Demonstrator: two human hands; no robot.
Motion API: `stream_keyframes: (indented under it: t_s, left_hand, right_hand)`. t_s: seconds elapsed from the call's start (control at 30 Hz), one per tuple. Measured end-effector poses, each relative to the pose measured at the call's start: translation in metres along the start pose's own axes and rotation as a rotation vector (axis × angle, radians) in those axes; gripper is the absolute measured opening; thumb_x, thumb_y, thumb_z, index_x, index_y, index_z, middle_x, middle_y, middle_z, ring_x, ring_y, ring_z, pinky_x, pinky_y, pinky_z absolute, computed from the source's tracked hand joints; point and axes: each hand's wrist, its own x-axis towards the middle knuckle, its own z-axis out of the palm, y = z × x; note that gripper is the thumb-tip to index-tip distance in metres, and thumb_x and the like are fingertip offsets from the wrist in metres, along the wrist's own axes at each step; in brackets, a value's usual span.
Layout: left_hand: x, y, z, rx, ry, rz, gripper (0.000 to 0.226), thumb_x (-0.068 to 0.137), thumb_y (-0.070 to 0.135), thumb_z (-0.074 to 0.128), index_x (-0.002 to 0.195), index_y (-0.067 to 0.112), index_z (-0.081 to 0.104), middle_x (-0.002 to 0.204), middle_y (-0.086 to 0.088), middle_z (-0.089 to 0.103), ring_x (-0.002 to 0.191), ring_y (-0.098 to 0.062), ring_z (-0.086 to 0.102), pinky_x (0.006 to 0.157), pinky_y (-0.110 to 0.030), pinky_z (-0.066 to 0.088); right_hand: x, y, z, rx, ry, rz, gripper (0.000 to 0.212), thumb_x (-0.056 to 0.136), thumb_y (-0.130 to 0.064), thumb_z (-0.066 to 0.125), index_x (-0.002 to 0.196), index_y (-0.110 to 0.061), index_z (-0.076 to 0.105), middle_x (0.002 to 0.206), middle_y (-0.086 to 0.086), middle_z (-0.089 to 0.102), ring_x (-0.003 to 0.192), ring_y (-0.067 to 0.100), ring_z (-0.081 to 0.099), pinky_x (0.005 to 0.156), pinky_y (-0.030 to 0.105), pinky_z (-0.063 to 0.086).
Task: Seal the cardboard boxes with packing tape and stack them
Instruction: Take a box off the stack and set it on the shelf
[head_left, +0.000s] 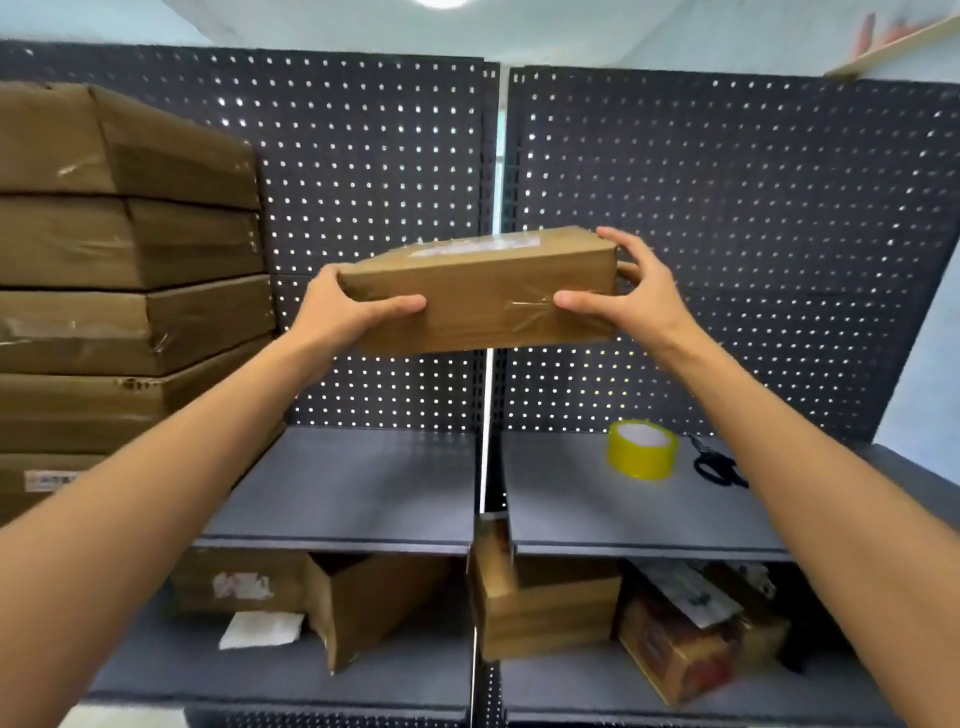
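1. While both arms reach out at chest height, one flat brown cardboard box sealed with clear tape (480, 291) hangs in mid-air between them, tilted a little, its right end higher than its left.
2. Count the stack at the left: six flat brown taped cardboard boxes (130, 244) are piled one on another, though the lowest is half hidden by the left forearm, so six is my best reading.
3. One roll of yellow packing tape (642, 449) stands on the grey metal shelf (597, 509), with one pair of black-handled scissors (719, 465) just beside it on the right.
4. Below, on the lower shelf, sit three more cartons: an open brown box lying on its side (363, 608), a brown open-topped box (545, 613) and a printed red-and-brown carton (680, 649).
5. Left hand (343, 306): it wraps the box's left end, thumb laid flat along the near face, the other fingers hidden behind the cardboard.
6. Right hand (639, 291): fingers spread wide, thumb pressing the near face on the crinkled tape, index arched over the top corner, the rest curling round the far end.
7. So the box sits clamped end to end, well above the shelf and to the right of the stack.
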Motion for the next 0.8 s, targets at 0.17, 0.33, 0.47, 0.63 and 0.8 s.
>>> stream_keyframes:
  t_s: [0.17, 0.33, 0.47, 0.63, 0.8]
  left_hand:
    - [-0.011, -0.054, 0.027, 0.042, -0.075, -0.072, 0.083, 0.062, 0.029, 0.088, 0.131, 0.013, 0.046, 0.12, 0.0, 0.054, 0.106, -0.014, 0.055, 0.083, -0.026, 0.048]
    - [-0.034, -0.111, 0.055, 0.067, -0.115, -0.102, 0.09, 0.059, 0.031, 0.09, 0.134, 0.013, 0.042, 0.123, 0.0, 0.051, 0.108, -0.015, 0.051, 0.078, -0.022, 0.044]
    - [-0.046, -0.147, 0.068, 0.127, -0.163, -0.143, 0.094, 0.058, 0.033, 0.09, 0.135, 0.013, 0.04, 0.128, -0.005, 0.05, 0.112, -0.018, 0.05, 0.092, -0.032, 0.046]
    - [-0.06, -0.165, 0.077, 0.182, -0.224, -0.116, 0.09, 0.061, 0.033, 0.088, 0.133, 0.015, 0.038, 0.126, -0.005, 0.046, 0.103, -0.015, 0.05, 0.086, -0.028, 0.044]
    - [-0.065, -0.17, 0.082, 0.193, -0.242, -0.072, 0.089, 0.061, 0.043, 0.084, 0.134, 0.019, 0.038, 0.126, -0.002, 0.042, 0.109, -0.017, 0.05, 0.096, -0.036, 0.047]
  right_hand:
    - [-0.032, 0.058, 0.012, 0.17, -0.03, 0.154, 0.078, 0.071, 0.002, 0.079, 0.132, -0.028, 0.041, 0.111, -0.009, 0.054, 0.103, 0.007, 0.057, 0.09, 0.026, 0.053]
    - [-0.066, 0.109, 0.019, 0.164, -0.071, 0.252, 0.081, 0.072, 0.007, 0.075, 0.137, -0.021, 0.036, 0.116, -0.015, 0.051, 0.108, 0.006, 0.053, 0.094, 0.02, 0.048]
    - [-0.088, 0.141, 0.022, 0.091, -0.15, 0.331, 0.082, 0.074, -0.001, 0.077, 0.137, -0.025, 0.031, 0.122, -0.013, 0.051, 0.115, 0.009, 0.052, 0.095, 0.02, 0.047]
    - [-0.104, 0.171, 0.018, -0.012, -0.209, 0.399, 0.089, 0.066, -0.022, 0.081, 0.138, -0.029, 0.028, 0.139, -0.001, 0.045, 0.125, 0.016, 0.048, 0.106, 0.035, 0.042]
    - [-0.109, 0.179, 0.013, -0.046, -0.228, 0.395, 0.093, 0.067, -0.033, 0.076, 0.144, -0.031, 0.024, 0.136, -0.01, 0.044, 0.125, 0.011, 0.048, 0.107, 0.034, 0.042]
